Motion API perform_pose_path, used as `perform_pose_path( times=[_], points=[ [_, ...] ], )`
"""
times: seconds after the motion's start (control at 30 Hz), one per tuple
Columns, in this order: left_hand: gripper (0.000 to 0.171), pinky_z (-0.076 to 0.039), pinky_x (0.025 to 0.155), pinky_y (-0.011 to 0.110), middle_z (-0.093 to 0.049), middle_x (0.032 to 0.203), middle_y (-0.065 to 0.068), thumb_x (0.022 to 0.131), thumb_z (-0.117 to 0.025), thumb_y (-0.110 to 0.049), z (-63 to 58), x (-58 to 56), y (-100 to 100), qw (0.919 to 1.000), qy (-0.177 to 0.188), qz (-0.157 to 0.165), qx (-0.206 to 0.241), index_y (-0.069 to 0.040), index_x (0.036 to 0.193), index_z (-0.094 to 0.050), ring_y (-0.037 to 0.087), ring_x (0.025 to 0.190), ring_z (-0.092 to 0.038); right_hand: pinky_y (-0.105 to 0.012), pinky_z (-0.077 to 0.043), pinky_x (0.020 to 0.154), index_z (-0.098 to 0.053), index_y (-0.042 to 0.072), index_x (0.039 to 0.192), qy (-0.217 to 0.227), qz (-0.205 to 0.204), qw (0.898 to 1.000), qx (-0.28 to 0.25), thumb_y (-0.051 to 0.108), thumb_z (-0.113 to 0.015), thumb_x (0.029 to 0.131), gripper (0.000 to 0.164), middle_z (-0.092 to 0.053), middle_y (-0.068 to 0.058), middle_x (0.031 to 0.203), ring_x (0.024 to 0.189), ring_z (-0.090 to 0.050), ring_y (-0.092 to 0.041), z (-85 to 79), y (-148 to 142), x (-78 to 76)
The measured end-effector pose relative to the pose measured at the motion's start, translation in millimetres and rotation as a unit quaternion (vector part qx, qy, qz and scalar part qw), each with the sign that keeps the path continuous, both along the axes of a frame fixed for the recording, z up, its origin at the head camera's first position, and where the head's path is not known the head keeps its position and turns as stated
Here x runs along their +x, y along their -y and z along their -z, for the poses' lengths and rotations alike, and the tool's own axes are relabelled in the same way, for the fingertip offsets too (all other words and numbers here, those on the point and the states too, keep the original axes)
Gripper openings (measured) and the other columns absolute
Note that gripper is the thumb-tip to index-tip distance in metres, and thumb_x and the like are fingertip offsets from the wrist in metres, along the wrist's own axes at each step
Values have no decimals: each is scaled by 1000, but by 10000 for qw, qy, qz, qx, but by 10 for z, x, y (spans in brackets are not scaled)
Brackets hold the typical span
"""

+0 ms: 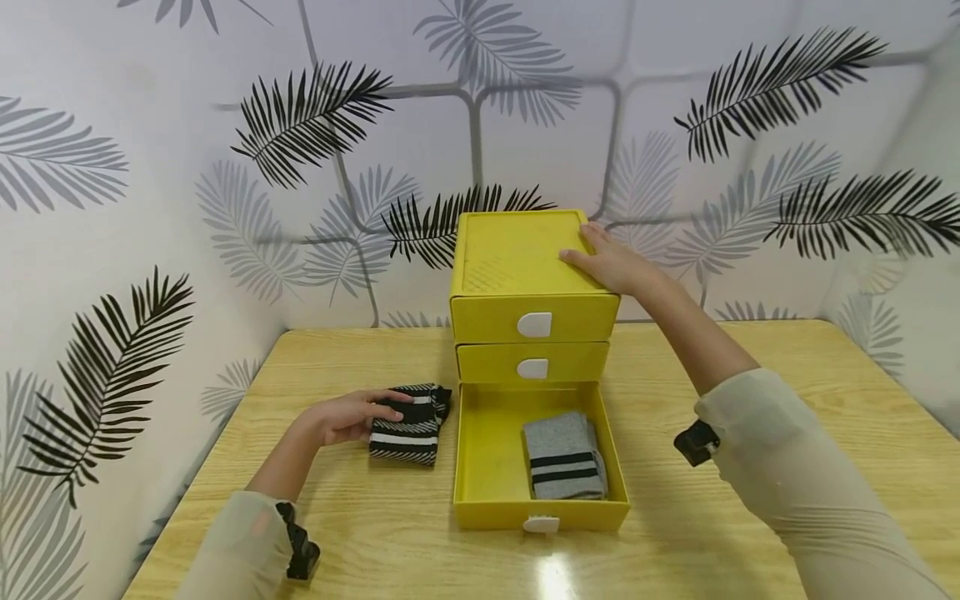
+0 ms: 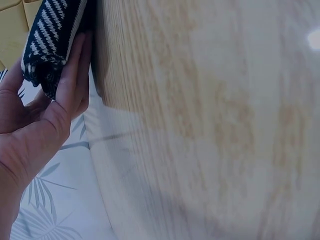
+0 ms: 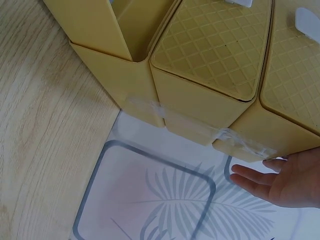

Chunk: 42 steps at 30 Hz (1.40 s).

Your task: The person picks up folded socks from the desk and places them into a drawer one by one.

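Note:
My left hand point(image 1: 348, 418) grips a folded pair of black-and-white striped socks point(image 1: 408, 442) on the table, left of a yellow drawer unit point(image 1: 532, 250). In the left wrist view, the thumb and fingers lie on either side of the socks point(image 2: 52, 37). The unit's bottom drawer point(image 1: 487, 467) is pulled out, and folded grey socks point(image 1: 566, 454) with black stripes lie in its right part. On the unit's top right edge rests my right hand point(image 1: 611, 260), its fingers spread; the right wrist view shows that hand point(image 3: 287, 180) at the unit's side.
Above the pulled-out drawer, the top drawer point(image 1: 487, 319) and middle drawer point(image 1: 487, 363) are closed, each with a white handle. Clear tape point(image 3: 195, 125) runs along the unit's side. Behind the wooden table point(image 1: 712, 500) stands a leaf-patterned wall point(image 1: 540, 150).

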State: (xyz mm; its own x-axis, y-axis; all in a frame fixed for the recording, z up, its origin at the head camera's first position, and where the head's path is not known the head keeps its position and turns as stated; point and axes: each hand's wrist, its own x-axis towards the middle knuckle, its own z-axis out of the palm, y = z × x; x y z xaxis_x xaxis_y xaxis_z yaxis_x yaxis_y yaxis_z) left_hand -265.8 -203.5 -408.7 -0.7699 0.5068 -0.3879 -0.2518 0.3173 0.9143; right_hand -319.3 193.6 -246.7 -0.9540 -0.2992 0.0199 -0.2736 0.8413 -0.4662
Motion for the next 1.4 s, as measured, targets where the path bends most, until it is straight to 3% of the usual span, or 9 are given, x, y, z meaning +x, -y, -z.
perform_pose_path(
  times=[0.2,0.37,0.57,0.67,0.9,1.13,1.4],
  points=[
    [54,-28,43,19,-58,77,-2,90,-60,-15,10,16,-3,10000,49,-9,13,-3,138,-40,4,38,-21,-48,-1,107,-1,-3,145,34,17,10000,-15,47,-31,97,76,7,-18,150,136,5,-31,-7,19,12],
    [53,-28,43,19,-55,100,3,90,-59,-14,1,5,2,10000,-57,2,-2,-4,138,-40,4,39,-21,-47,-1,107,0,-4,145,35,-14,10000,-44,46,-31,97,75,7,-19,150,136,5,-31,-14,11,18],
    [55,-29,45,19,-38,68,-2,89,-61,-11,5,-4,8,9998,-7,-93,152,-6,140,-39,6,42,-19,-47,0,107,0,-3,145,50,19,10000,-25,47,-31,97,76,8,-18,150,136,6,-30,-24,-4,13],
    [57,-28,45,20,-42,72,-1,89,-61,-9,12,15,6,9994,48,-163,292,-6,140,-38,7,43,-19,-47,-1,107,0,-2,146,60,27,10000,9,47,-31,97,76,8,-17,150,136,6,-30,-22,-4,13],
    [56,-30,46,19,-46,83,3,90,-59,-8,-1,87,24,9984,-38,-314,462,-6,141,-37,4,43,-23,-49,-1,107,0,-2,146,52,33,10000,-29,48,-31,97,76,7,-17,151,136,5,-31,1,3,4],
    [55,-33,53,22,-43,112,8,92,-56,-10,-118,207,28,9970,-200,-440,605,-6,142,-35,5,47,-26,-50,-1,106,-1,-2,146,58,37,10000,-41,47,-32,97,76,6,-18,151,136,5,-33,2,1,-11],
    [57,-41,58,24,-43,90,5,91,-58,-13,-275,399,-22,9950,-232,-493,833,-7,143,-34,7,52,-31,-49,-1,106,0,-3,145,32,24,10000,-31,45,-32,97,75,6,-19,150,136,4,-33,2,8,-19]
  ],
)
